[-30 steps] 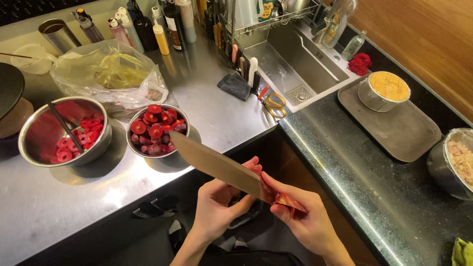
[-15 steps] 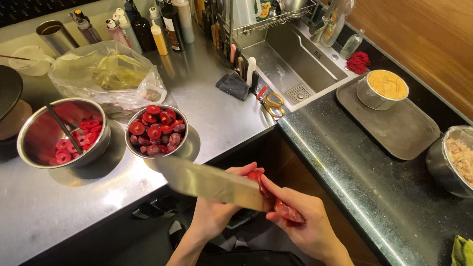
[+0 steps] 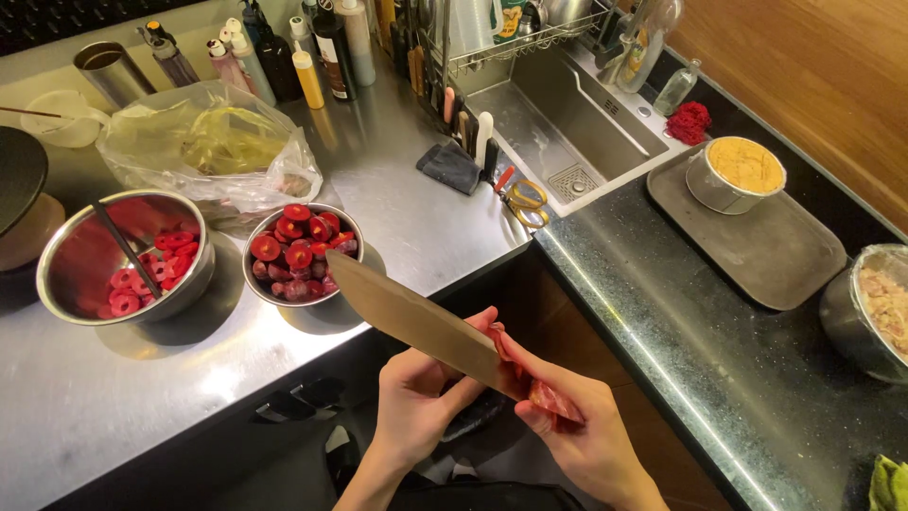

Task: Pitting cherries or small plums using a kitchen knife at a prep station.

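A big chef's knife point(image 3: 416, 317) is held in front of me, off the counter edge, its tip pointing up-left toward a steel bowl point(image 3: 348, 276) of red halved fruit point(image 3: 298, 248). My right hand point(image 3: 586, 440) grips its reddish handle point(image 3: 553, 402). My left hand point(image 3: 416, 407) is under the blade, its fingers wrapped up onto the flat near the heel, beside a small red bit point(image 3: 499, 341). A second steel bowl point(image 3: 90, 260) at the left holds red slices and a utensil.
A plastic bag of greens point(image 3: 203, 147) lies behind the bowls, with bottles point(image 3: 307, 76) along the back. A sink point(image 3: 558, 123) with scissors point(image 3: 522, 199) at its rim is to the right. On the dark counter sit a grey tray point(image 3: 771, 251) with a yellow-filled tin point(image 3: 738, 175).
The blade's tip dipped lower and flatter half a second ago, then rose back toward the fruit bowl. Both hands stay on the knife in nearly the same place.
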